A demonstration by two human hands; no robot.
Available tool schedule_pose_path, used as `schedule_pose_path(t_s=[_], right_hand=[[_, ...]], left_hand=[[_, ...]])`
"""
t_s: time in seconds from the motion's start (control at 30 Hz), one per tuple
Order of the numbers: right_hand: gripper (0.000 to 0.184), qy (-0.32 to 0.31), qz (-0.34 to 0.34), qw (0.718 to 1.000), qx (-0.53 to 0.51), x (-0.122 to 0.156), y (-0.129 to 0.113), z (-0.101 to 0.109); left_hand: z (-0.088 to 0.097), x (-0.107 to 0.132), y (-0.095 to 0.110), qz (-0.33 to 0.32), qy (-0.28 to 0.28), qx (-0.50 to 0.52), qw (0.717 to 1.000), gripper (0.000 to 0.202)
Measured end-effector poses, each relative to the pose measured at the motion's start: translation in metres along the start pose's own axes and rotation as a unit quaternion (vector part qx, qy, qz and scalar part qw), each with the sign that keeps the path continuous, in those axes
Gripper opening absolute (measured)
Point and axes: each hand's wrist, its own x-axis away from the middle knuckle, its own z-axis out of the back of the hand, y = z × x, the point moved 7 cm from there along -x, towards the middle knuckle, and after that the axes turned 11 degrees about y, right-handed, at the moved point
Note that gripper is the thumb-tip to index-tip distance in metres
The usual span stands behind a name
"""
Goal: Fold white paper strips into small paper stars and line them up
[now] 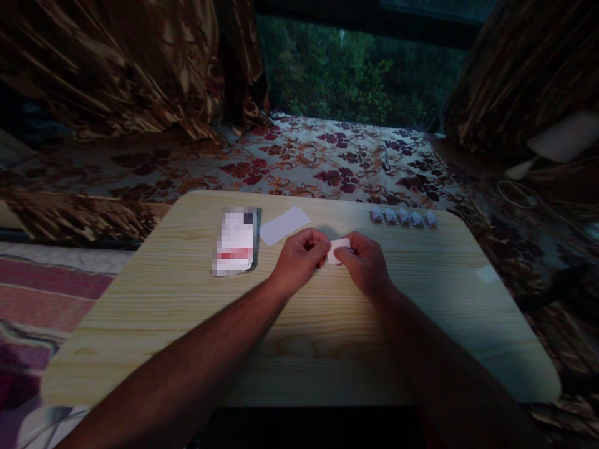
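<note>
Between my two hands is a small piece of white paper [337, 251], held just above the table. My left hand [302, 255] pinches its left edge with thumb and fingers. On the other side, my right hand [367, 259] grips it, thumb lying across the front. The fingertips behind the paper are mostly hidden. Beyond my left hand lies a larger white paper strip [284, 226], flat and slanted. Past my right hand, several small folded paper shapes [404, 217] stand in a row near the far edge.
A blurred-out white and red packet or booklet [235, 242] lies left on the wooden table [178, 324]. A pale scrap [487, 274] is near the right edge. Behind are a flowered cloth ledge [337, 153], curtains [140, 68] and a window. A white lamp-like object [564, 137] stands far right.
</note>
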Motion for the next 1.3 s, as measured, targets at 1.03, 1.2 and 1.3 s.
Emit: schedule_pose_path(t_s=[1.03, 1.2, 1.3], right_hand=[[0.008, -0.002, 0.003, 1.000, -0.021, -0.0008, 0.0001, 0.0012], [0.010, 0.010, -0.008, 1.000, -0.019, -0.0015, 0.0003, 0.0023], [0.010, 0.009, 0.008, 1.000, -0.004, -0.0023, -0.0019, 0.0027]], left_hand=[[-0.0035, 0.0003, -0.0046, 0.015, -0.040, 0.020, 0.999, 0.017], [-0.0035, 0.0001, -0.0045, 0.015, -0.043, 0.020, 0.999, 0.017], [-0.0040, 0.0011, -0.0036, 0.013, -0.045, 0.016, 0.999, 0.015]])
